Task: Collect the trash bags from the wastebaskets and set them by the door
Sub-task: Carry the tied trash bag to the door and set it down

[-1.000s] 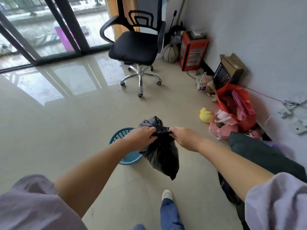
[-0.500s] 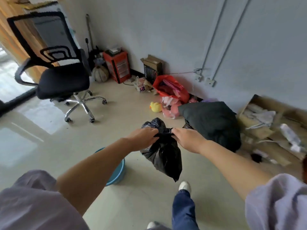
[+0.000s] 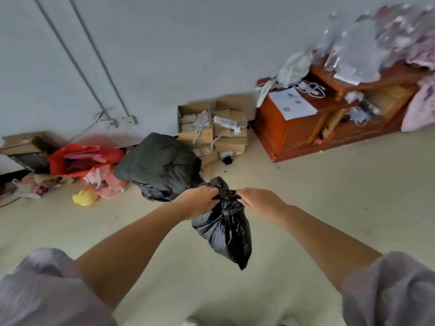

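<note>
The left hand (image 3: 200, 203) and the right hand (image 3: 256, 201) both grip the gathered neck of a small black trash bag (image 3: 226, 229), fingers curled around the plastic from each side. The bag hangs in the air above the pale floor (image 3: 329, 208), touching nothing below. Just behind it, a dark bundle (image 3: 160, 163) lies on another black bag. Near the wall sit open cardboard boxes (image 3: 211, 130), a red plastic bag (image 3: 82, 158), pink cloth (image 3: 106, 182) and a yellow toy duck (image 3: 84, 197). At the right stands a low wooden cabinet (image 3: 294, 130) covered with papers and cables.
</note>
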Demonstrator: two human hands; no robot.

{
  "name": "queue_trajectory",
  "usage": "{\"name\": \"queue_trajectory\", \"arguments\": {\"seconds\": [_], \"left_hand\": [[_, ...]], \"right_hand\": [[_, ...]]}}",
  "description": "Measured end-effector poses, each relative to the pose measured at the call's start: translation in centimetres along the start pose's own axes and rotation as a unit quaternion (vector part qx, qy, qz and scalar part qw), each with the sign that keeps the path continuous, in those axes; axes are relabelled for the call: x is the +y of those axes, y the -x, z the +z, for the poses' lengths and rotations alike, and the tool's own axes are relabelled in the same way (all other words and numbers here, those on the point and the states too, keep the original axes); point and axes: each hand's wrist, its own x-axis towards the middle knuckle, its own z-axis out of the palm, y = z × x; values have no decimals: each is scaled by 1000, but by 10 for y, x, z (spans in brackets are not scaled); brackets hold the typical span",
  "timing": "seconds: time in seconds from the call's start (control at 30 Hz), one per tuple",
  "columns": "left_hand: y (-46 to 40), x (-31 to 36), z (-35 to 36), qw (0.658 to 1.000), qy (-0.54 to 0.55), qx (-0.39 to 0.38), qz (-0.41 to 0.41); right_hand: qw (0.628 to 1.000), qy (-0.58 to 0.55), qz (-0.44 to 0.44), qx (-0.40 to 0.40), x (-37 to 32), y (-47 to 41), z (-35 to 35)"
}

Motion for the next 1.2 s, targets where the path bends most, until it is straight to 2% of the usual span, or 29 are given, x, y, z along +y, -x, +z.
{"name": "queue_trajectory", "arguments": {"seconds": [0.27, 0.57, 0.8, 0.97, 1.2], "left_hand": [[-144, 224, -3, 987, -20, -47, 153], [-288, 435, -14, 947, -28, -83, 311], [-406, 543, -30, 917, -64, -108, 379], [-505, 601, -75, 885, -96, -103, 444], [-636, 694, -129, 866, -142, -95, 469]], "right_hand": [[986, -3, 165, 13, 167, 197, -16], [933, -34, 358, -4, 322, 356, -40], [893, -34, 449, -4, 448, 405, -52], [868, -56, 492, 16, 548, 409, -84], [838, -84, 538, 37, 676, 424, -126]]}}
